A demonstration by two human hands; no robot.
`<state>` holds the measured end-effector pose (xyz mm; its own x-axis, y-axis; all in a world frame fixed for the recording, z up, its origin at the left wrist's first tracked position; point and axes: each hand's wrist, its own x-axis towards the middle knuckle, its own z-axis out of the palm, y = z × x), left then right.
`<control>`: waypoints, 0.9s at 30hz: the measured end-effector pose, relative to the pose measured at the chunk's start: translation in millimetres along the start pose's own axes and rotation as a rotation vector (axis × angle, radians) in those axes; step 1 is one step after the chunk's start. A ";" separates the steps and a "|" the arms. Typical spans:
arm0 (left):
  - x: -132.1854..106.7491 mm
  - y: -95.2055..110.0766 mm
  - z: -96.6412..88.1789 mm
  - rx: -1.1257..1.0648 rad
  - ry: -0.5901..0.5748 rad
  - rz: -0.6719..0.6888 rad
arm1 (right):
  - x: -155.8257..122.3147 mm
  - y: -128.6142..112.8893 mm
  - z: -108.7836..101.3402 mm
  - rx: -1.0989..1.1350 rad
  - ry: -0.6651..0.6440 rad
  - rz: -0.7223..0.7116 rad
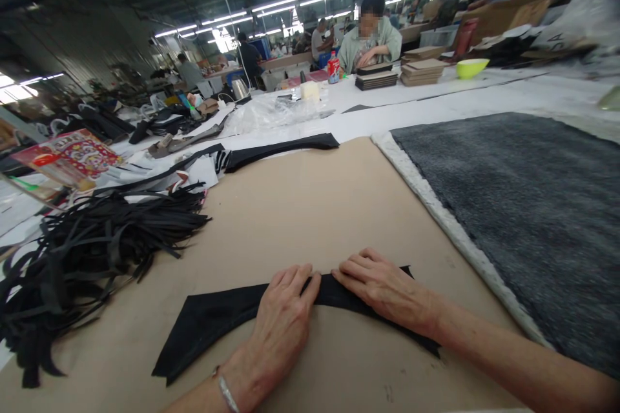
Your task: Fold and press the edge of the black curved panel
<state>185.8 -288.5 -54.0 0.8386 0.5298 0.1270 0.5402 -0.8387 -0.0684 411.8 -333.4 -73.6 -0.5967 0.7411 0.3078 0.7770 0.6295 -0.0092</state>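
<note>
A curved black fabric piece (217,313) lies on the tan board in front of me, with a wide end at the left and a narrow one at the right. Over its middle, my left hand (285,313) has its bent fingertips closed on the upper edge. My right hand (382,284) is just to the right, its fingers curled along the same edge. A short stretch of the fabric shows between the hands. My palms hide the undersides of the fingers. Another curved black fabric piece (283,150) lies farther back on the board.
The tan board (310,206) covers the near table. At the left is a heap of black strips (111,239). A thick dark grey sheet (508,206) with a white edge lies to the right. Behind are clear plastic (276,113), a lime-green bowl (471,68) and a co-worker (387,39).
</note>
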 end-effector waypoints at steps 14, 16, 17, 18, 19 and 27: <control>11.8 25.4 18.7 -0.184 0.021 -0.044 | -11.6 6.0 -5.7 0.000 0.007 0.046; 14.2 26.2 18.0 -0.174 0.003 -0.043 | -19.6 11.2 -5.7 0.009 0.044 0.060; 15.3 26.7 17.7 -0.168 -0.005 -0.037 | -23.8 13.8 -6.1 0.008 0.057 0.069; 16.1 27.2 17.4 -0.161 -0.013 -0.032 | -27.8 16.2 -6.7 0.003 0.064 0.078; 16.7 27.7 17.2 -0.153 -0.018 -0.029 | -31.6 18.4 -7.5 -0.004 0.065 0.086; 20.6 31.1 14.8 -0.092 -0.046 -0.034 | -50.9 26.1 -9.4 -0.007 0.010 0.127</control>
<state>221.0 -301.8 -68.2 0.8236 0.5613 0.0819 0.5612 -0.8273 0.0264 464.3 -356.9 -80.5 -0.4914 0.8122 0.3145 0.8476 0.5290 -0.0418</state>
